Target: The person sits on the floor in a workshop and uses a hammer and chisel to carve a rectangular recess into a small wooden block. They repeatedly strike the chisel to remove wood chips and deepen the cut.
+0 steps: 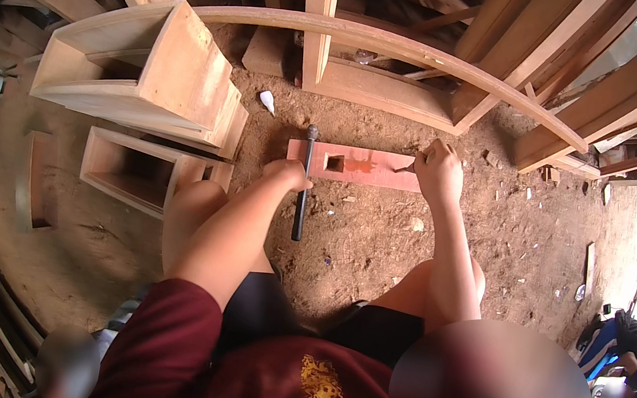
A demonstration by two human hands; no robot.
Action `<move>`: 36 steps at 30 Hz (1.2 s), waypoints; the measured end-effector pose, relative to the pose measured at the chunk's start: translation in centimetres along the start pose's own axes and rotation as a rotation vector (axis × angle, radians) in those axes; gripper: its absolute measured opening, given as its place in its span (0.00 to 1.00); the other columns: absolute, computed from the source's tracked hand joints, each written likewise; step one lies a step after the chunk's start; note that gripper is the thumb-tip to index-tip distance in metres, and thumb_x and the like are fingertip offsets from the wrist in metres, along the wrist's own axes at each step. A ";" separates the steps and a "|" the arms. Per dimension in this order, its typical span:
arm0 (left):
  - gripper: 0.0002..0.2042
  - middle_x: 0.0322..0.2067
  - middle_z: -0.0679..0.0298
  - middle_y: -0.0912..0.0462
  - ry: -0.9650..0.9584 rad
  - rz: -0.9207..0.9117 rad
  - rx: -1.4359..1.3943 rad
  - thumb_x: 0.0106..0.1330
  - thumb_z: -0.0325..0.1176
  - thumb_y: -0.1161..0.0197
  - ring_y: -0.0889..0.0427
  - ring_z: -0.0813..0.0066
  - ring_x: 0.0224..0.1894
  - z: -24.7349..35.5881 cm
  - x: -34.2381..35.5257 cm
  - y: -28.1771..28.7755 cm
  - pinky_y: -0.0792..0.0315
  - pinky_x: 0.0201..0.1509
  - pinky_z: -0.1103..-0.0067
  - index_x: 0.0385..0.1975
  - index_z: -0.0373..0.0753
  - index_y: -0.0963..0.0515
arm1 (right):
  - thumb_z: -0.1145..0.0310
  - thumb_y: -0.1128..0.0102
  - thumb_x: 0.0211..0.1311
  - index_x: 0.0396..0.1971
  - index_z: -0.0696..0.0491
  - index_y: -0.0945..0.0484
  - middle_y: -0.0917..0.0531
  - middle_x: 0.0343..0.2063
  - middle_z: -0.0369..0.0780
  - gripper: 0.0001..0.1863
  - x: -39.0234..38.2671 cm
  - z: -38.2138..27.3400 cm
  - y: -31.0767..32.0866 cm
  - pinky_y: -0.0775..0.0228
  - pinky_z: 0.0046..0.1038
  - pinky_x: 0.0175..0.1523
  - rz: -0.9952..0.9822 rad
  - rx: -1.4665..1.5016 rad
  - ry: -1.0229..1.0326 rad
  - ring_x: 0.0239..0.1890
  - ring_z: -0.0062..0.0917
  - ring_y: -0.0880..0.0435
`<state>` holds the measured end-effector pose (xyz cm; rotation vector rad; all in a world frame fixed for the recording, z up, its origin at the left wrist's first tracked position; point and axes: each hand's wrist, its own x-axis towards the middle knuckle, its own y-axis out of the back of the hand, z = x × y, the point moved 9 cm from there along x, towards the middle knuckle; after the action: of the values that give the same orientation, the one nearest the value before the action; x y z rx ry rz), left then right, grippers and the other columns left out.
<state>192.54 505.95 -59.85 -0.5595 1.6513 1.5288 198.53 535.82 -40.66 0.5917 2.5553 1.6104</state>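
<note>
On the dirt floor in front of me lies a reddish wooden board with a rectangular hole and a darker, wet-looking patch to the right of it. At the board's left end, my left hand is closed around the handle of a hammer, whose head points away from me. My right hand is closed at the board's right end. Its fingers pinch a small dark-tipped tool, angled down onto the board; its exact kind is too small to make out.
Two wooden box frames, one larger and one lower, stand at left. A long curved wooden strip and tall wooden frames are beyond the board. A white bottle lies nearby. Dark bags are at right.
</note>
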 end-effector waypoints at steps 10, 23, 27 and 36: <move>0.22 0.47 0.44 0.18 -0.045 0.079 -0.263 0.58 0.40 0.34 0.17 0.55 0.50 0.4 4.1 -6.2 0.22 0.52 0.66 0.47 0.30 0.21 | 0.62 0.39 0.58 0.31 0.56 0.26 0.19 0.34 0.46 0.12 -0.9 0.7 -0.2 0.24 0.42 0.42 -0.022 0.057 -0.037 0.38 0.44 0.18; 0.14 0.16 0.60 0.25 0.033 0.131 -1.267 0.66 0.35 0.50 0.26 0.69 0.13 -1.0 -1.2 0.9 0.30 0.18 0.70 0.20 0.35 0.29 | 0.59 0.31 0.56 0.39 0.55 0.24 0.15 0.29 0.48 0.18 -1.7 2.8 2.2 0.24 0.38 0.38 0.028 0.212 -0.002 0.33 0.40 0.14; 0.09 0.19 0.64 0.25 -0.026 0.101 -1.282 0.68 0.34 0.49 0.26 0.75 0.15 -0.3 -6.2 2.7 0.29 0.16 0.74 0.31 0.34 0.30 | 0.60 0.32 0.59 0.39 0.56 0.23 0.15 0.24 0.43 0.16 -1.8 2.6 0.9 0.23 0.31 0.30 -0.203 0.494 -0.105 0.25 0.30 0.13; 0.08 0.19 0.69 0.29 -0.378 0.227 -1.171 0.74 0.36 0.51 0.31 0.81 0.14 10.3 -15.3 4.7 0.32 0.14 0.81 0.41 0.38 0.32 | 0.36 0.47 0.64 0.38 0.63 0.19 0.17 0.23 0.43 0.37 -4.5 -0.3 -3.0 0.22 0.24 0.21 -0.651 0.660 -0.320 0.21 0.27 0.14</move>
<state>200.43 513.68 -44.33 -0.6038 0.4092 2.5250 201.79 532.81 -43.79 0.0013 2.5838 0.4308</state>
